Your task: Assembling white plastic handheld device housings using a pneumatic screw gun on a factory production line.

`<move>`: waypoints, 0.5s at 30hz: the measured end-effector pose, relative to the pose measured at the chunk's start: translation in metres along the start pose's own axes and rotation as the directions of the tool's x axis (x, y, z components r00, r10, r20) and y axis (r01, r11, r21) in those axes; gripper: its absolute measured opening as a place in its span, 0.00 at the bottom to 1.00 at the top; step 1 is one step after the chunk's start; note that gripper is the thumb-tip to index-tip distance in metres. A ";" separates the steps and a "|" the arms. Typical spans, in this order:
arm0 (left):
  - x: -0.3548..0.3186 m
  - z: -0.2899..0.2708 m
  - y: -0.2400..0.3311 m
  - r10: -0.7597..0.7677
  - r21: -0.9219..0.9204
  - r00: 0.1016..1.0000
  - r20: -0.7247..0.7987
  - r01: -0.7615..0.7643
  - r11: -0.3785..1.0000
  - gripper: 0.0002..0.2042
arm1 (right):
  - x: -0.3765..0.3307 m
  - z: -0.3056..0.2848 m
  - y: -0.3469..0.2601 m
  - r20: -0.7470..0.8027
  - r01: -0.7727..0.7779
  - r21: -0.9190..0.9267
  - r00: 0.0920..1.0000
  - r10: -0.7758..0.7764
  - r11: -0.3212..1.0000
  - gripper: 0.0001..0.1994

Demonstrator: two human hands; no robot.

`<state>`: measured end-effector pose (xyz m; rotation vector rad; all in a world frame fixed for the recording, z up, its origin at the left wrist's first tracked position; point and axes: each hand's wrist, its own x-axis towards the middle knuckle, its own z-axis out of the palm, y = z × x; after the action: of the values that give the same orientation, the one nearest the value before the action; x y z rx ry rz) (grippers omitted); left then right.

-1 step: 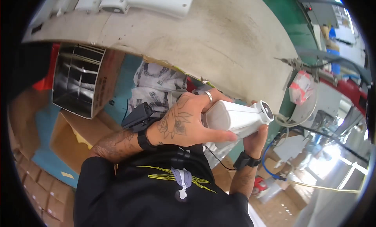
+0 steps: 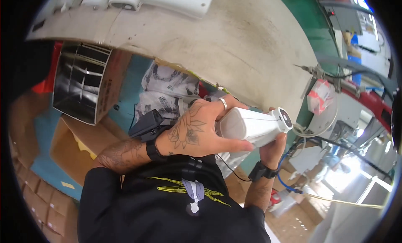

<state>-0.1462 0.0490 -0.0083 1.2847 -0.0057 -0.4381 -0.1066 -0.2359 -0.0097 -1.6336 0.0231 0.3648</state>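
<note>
Between both hands, in front of my chest, is a white plastic appliance body (image 2: 251, 125) with a wide rounded end and a narrower end that has a dark oval face. My left hand (image 2: 197, 127) wraps round the wide end, its thumb along the near side and a ring on one finger. At the narrow end my right hand (image 2: 273, 150) grips from below and behind; part of its fingers is hidden by the appliance body. Both wrists wear black straps with dark box-shaped devices.
Ahead stretches a pale worktable (image 2: 251, 46), with more white appliance bodies (image 2: 176, 3) at its far left. Left below it are a divided box (image 2: 79, 81) and an open cardboard box (image 2: 69, 148). Patterned bags (image 2: 161, 104) lie under the table edge. Hoses and a blue tube (image 2: 287, 185) hang right.
My grip on the white appliance body is the same. The surroundings have shifted slightly in the view, with the boxes at the left a little further left.
</note>
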 end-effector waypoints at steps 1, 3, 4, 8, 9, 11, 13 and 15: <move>-0.001 -0.002 -0.006 0.026 -0.095 0.999 -0.020 -0.028 0.995 0.32 | 0.005 0.003 -0.006 0.002 0.024 0.014 1.000 -0.024 1.000 0.43; -0.003 -0.005 -0.021 0.054 -0.202 0.996 -0.065 -0.066 0.977 0.32 | 0.018 0.010 -0.025 0.000 0.063 -0.273 0.998 -0.066 0.960 0.41; -0.003 -0.002 -0.030 0.090 -0.293 0.986 -0.139 -0.128 0.947 0.31 | 0.025 0.013 -0.036 -0.009 0.103 -0.512 0.992 -0.125 0.853 0.39; 0.000 0.000 -0.045 -0.020 -0.455 0.975 -0.219 -0.084 0.887 0.32 | 0.079 0.042 -0.071 0.060 0.098 -0.781 0.995 -0.083 0.617 0.28; 0.005 0.002 -0.053 -0.038 -0.532 0.982 -0.187 -0.069 0.844 0.34 | 0.092 0.047 -0.070 0.055 0.065 -0.811 0.998 -0.035 0.582 0.27; 0.012 0.011 -0.062 -0.046 -0.608 0.979 -0.199 -0.086 0.789 0.34 | 0.110 0.053 -0.064 0.116 0.117 -0.869 0.993 -0.031 0.481 0.29; 0.015 0.017 -0.066 -0.080 -0.675 0.972 -0.220 -0.093 0.732 0.36 | 0.108 0.058 -0.065 0.172 0.190 -0.879 0.982 -0.080 0.437 0.30; 0.014 0.013 -0.065 -0.092 -0.666 0.971 -0.220 -0.081 0.741 0.36 | 0.103 0.058 -0.062 0.259 0.280 -0.890 0.960 -0.107 0.360 0.32</move>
<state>-0.1567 0.0183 -0.0680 0.6016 0.3392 -0.2440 -0.0079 -0.1524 0.0218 -2.7118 -0.6229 0.3306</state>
